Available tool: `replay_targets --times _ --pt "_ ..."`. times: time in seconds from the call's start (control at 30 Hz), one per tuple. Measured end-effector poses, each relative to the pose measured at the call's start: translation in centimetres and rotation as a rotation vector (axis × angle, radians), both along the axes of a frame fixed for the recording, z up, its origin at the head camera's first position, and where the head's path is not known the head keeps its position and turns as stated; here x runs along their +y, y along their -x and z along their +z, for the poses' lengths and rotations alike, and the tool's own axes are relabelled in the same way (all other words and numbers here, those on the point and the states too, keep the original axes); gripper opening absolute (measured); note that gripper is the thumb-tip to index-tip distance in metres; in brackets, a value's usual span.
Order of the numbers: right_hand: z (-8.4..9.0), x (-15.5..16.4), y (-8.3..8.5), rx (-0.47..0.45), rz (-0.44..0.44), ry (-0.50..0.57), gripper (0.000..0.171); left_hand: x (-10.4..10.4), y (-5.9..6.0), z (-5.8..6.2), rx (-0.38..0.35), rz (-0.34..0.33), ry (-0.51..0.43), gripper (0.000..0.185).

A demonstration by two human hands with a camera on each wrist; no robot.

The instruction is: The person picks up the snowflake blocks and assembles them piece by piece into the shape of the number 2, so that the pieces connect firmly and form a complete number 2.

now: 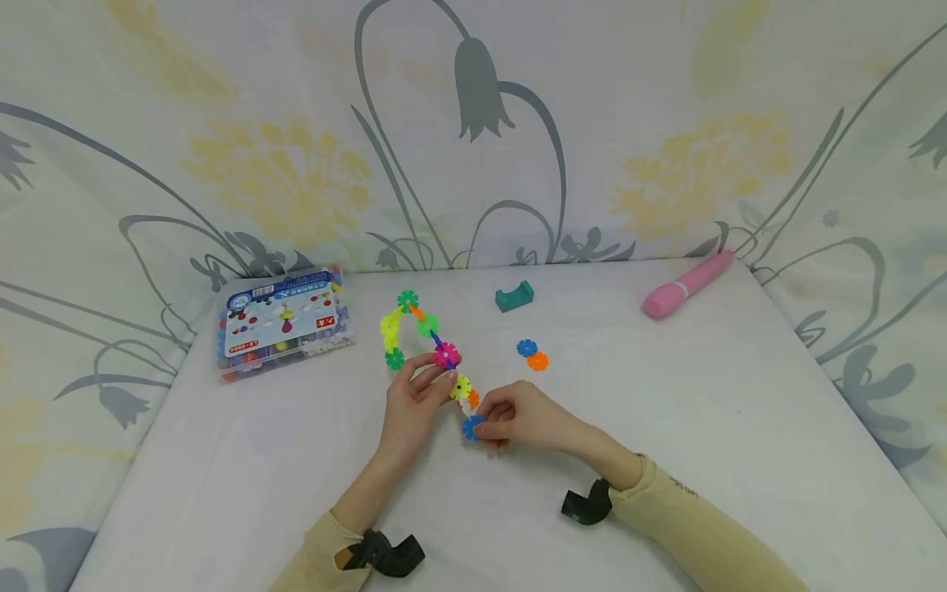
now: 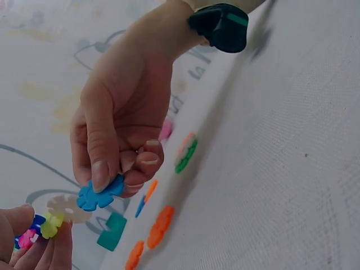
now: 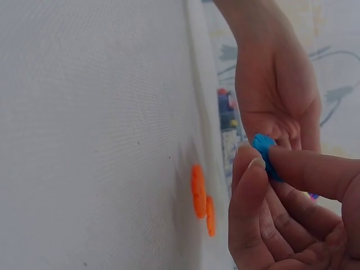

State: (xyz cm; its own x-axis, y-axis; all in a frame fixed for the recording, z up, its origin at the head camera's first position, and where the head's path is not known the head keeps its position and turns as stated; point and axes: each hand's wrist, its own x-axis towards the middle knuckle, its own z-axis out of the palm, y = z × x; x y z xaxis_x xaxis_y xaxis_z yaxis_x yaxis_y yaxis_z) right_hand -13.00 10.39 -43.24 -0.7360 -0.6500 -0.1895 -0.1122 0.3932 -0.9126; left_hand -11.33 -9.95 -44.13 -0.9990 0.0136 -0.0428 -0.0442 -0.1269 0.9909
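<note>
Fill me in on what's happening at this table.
A person is handling a chain of snowflake discs on the white table. The left hand grips the chain near its pink disc, while the right hand pinches a blue disc at the chain's near end. Two loose discs and a parts box lie nearby.

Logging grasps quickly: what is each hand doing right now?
Left hand: holding the chain of snowflake discs, fingers pinching it near the pink disc.
Right hand: pinching a blue snowflake disc at the chain's lower end.
</note>
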Motion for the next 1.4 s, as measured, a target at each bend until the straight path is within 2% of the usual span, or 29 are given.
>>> replay_targets --times 0.4,0.5,0.77,0.9,1.2,1.4 --pt "-0.1 0.0 0.0 -0.030 -0.010 0.030 0.009 0.1 0.1 -0.1 0.029 -0.038 -0.057 0.033" --pt "-0.2 0.0 0.0 -0.024 -0.015 0.028 0.010 0.1 0.1 -0.2 0.024 -0.043 -0.051 0.034" --pt "-0.2 -0.3 -0.2 -0.041 -0.041 0.045 0.011 0.1 0.0 -0.1 -0.013 -0.005 0.023 0.036" --pt "-0.2 -0.4 -0.3 -0.092 -0.069 0.086 0.012 0.0 0.0 -0.1 0.002 -0.006 0.043 0.036" --pt "-0.5 -0.5 -0.4 -0.224 -0.106 0.181 0.016 -0.3 0.0 -0.1 0.024 -0.055 0.073 0.032" --pt "-0.9 -0.7 -0.6 -0.302 -0.108 0.262 0.018 -0.4 0.1 -0.1 0.024 -0.075 0.095 0.036"
